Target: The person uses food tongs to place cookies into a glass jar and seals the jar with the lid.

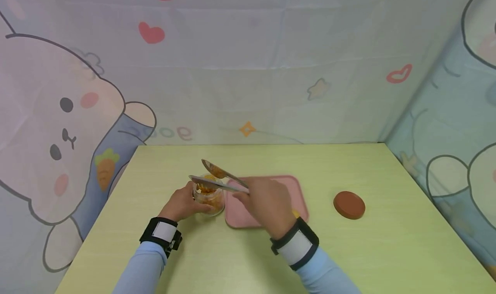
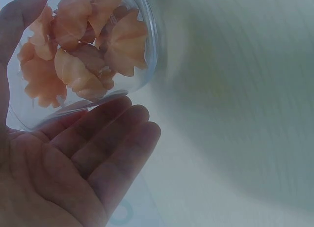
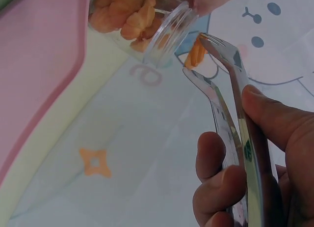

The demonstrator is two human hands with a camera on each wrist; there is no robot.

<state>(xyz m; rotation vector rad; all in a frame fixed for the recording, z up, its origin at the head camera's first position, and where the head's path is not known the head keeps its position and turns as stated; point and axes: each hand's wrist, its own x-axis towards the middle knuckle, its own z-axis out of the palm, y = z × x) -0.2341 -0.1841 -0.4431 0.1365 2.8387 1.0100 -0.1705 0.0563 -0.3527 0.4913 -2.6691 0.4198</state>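
Observation:
My left hand (image 1: 185,203) holds a clear glass jar (image 1: 215,204) round its side, thumb on the near side. Orange, ruffle-edged pieces (image 2: 78,70), whose kind I cannot tell, fill part of it; its mouth is uncovered. In my right hand (image 1: 269,203) are metal tongs (image 3: 244,101), their tips above the jar's mouth in the head view. The right wrist view shows one orange piece (image 3: 196,54) between the tong tips, outside the jar's rim. Left of the right hand's wrist and beneath it lies a pink tray (image 1: 234,218).
A round brown lid (image 1: 349,205) lies on the table to the right of the tray. On the tray, a small yellow-orange thing (image 1: 296,213) shows beside the right wrist, mostly hidden. A printed cloth (image 1: 271,70) hangs behind the table's back edge.

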